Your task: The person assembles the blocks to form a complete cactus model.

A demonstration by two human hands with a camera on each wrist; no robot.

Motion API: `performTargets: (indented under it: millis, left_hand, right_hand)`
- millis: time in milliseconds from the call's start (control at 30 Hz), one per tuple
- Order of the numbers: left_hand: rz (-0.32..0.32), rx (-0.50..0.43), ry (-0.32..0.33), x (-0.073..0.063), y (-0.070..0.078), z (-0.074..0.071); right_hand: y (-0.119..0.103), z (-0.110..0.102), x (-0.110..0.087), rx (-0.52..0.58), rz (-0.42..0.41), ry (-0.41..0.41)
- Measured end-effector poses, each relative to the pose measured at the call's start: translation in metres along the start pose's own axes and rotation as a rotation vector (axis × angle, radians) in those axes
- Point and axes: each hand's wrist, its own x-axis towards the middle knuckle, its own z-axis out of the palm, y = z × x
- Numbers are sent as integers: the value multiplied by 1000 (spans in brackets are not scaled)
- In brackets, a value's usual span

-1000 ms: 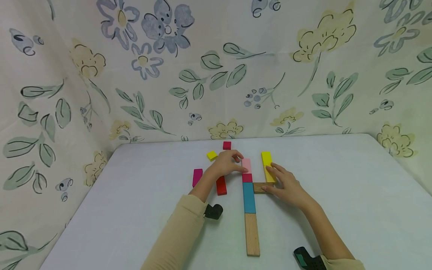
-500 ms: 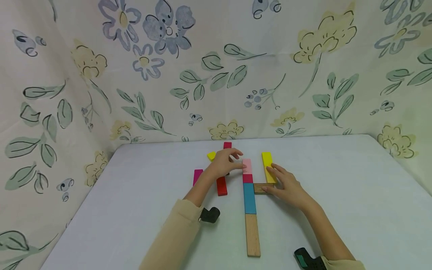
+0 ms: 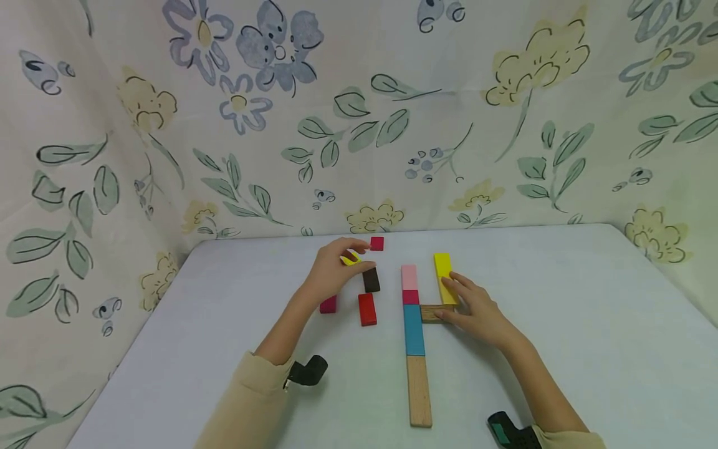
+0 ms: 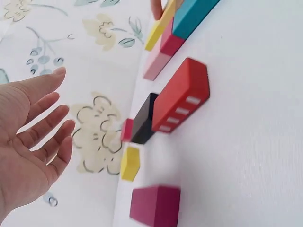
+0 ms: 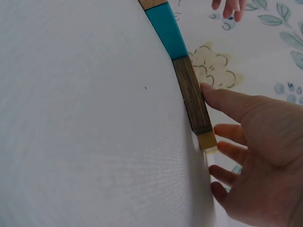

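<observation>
My left hand [image 3: 331,271] hovers above the left side of the table, fingers loosely spread and holding nothing. Below and beside it lie a small yellow block [image 4: 130,163], a magenta block [image 4: 156,205] and a black block [image 3: 371,280]. My right hand [image 3: 483,316] rests at a dark brown wooden block [image 3: 429,313] and a long yellow block [image 3: 442,264]; its thumb touches the brown one and its fingers touch the yellow. The brown block branches rightward from a straight row of pink [image 3: 409,277], crimson [image 3: 410,297], blue [image 3: 414,330] and light wood [image 3: 419,391] blocks.
A red block [image 3: 367,310] lies left of the row, in front of the black one. Farther back sits a small crimson block [image 3: 377,244]. The white table [image 3: 185,368] ends at a floral cloth [image 3: 336,143] behind and at the sides.
My left hand has withdrawn from the pink block and moved left, uncovering the black block. My right hand stays at the brown and yellow blocks.
</observation>
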Motion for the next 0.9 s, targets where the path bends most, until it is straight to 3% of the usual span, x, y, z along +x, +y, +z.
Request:
performTargets:
  millis: [167,433,667,900]
  left_hand:
    - [6,19,44,-10,-9,-20]
    - [-88,40,55,-26,-33,-36]
    - [-184,5,-20,-38,-60,-36]
    - [-202,0,-120,-42,-77,-33]
  right_hand:
    - [-1,0,0,-2,6,-2]
    - [-1,0,0,-6,17,-4]
    - [-1,0,-1,7,17,-7]
    - [-1,0,-1,-5,8,-1]
